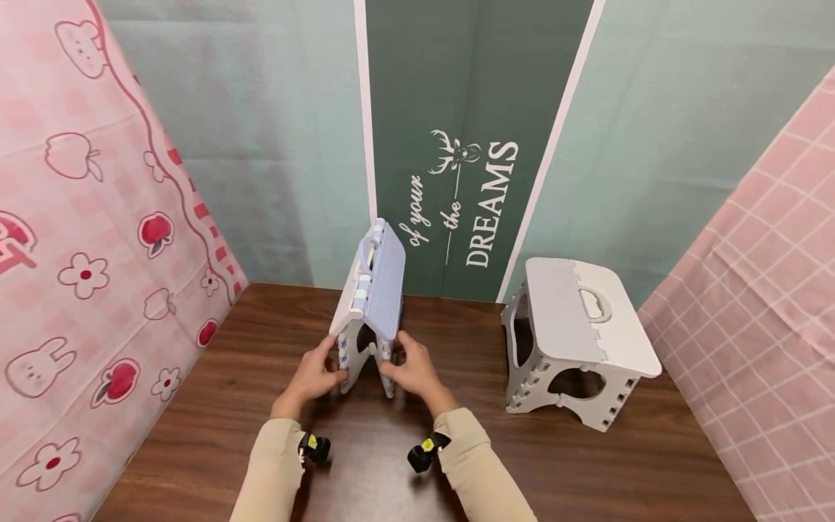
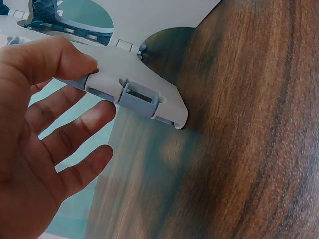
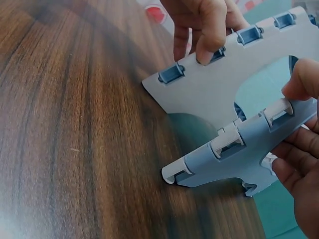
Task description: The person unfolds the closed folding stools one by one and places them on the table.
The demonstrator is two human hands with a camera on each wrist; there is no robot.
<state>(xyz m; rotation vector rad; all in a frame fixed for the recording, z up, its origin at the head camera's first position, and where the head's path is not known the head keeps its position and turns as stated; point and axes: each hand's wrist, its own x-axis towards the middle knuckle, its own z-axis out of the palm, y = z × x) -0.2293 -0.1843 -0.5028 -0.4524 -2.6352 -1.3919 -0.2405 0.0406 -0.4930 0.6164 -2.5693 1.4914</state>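
A folding step stool [image 1: 389,279] in pale blue and white stands half folded in the head view, its two top halves peaked like a roof. My left hand [image 1: 312,375] pinches the edge of its left leg panel, thumb in front and fingers behind. On the opposite side, my right hand [image 1: 417,368] grips the right leg panel [image 3: 202,162] between thumb and fingers. Close up in the left wrist view, a white leg panel [image 2: 167,97] with hinge slots runs from under my left thumb. The legs' lower ends are at the tabletop.
To the right, a grey and white folding stool [image 1: 564,312] stands fully unfolded on the brown wooden table [image 1: 450,341]. A green printed cloth [image 1: 293,145] hangs behind. Pink patterned cloths border the left and right sides.
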